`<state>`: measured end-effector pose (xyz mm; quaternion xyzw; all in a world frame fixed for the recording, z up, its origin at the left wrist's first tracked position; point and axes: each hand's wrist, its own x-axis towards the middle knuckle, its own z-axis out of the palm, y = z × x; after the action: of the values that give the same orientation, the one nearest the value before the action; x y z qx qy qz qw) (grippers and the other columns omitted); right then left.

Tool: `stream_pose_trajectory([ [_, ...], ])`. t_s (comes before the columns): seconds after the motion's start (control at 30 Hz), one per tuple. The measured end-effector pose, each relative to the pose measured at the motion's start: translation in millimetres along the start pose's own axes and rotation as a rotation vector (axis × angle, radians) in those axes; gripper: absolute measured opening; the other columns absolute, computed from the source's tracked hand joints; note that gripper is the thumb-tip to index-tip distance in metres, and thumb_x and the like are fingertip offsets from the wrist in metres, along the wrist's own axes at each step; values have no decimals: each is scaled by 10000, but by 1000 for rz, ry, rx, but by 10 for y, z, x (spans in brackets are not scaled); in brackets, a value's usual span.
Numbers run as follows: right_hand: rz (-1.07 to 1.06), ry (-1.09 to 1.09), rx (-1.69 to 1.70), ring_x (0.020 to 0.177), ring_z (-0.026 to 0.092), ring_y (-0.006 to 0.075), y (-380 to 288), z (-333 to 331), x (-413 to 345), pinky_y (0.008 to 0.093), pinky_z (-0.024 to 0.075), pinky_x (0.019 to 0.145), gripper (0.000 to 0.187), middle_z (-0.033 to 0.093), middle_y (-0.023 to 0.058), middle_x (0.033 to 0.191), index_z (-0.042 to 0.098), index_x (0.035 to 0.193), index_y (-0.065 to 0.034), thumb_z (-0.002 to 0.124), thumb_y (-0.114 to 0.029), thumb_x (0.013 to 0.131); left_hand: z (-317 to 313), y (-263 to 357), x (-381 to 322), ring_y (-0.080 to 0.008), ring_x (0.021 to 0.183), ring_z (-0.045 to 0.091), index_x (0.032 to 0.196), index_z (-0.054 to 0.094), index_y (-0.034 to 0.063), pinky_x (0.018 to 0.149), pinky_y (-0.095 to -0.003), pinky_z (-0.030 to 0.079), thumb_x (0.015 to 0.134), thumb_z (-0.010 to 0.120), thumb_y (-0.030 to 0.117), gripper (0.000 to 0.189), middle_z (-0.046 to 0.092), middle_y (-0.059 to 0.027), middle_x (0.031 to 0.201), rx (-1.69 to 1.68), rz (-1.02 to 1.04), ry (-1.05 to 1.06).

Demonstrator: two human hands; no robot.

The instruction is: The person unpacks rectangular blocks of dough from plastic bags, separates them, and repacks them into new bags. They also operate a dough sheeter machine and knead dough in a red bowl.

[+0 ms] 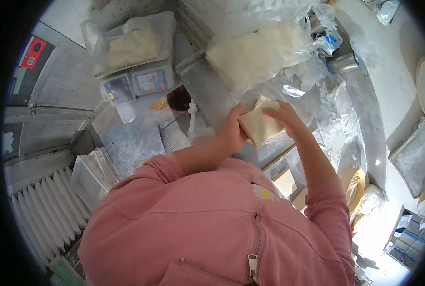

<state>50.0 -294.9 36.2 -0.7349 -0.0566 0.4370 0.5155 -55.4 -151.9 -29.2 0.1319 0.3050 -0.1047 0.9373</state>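
A stack of pale, thin square sheets, like dough wrappers [258,125], is held between both hands above the work surface. My left hand [233,128] grips the stack along its left edge. With fingers on the top sheets, my right hand [283,116] holds the upper right side, where a corner of some sheets stands out at an angle. Beyond the hands, a large heap of similar pale sheets [248,57] lies under clear plastic film on a metal surface [208,85].
At the upper left, a plastic tub [166,39] with bagged pale pieces stands on lidded boxes [151,80]. A metal canister [342,64] lies at the right among crumpled plastic. White trays [91,178] and a radiator [48,207] are at the lower left.
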Motion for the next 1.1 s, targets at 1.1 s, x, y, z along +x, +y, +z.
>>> stream_pose_trajectory([
  [1.1, -190, -45, -1762, 1013, 558, 290, -18, -503, -210, 456, 303, 979, 523, 631, 153, 948, 607, 1025, -54, 468, -530, 857, 367, 531, -563, -101, 498, 474, 802, 596, 39, 516, -254, 393, 866, 581, 178, 154, 518, -13, 581, 892, 209, -115],
])
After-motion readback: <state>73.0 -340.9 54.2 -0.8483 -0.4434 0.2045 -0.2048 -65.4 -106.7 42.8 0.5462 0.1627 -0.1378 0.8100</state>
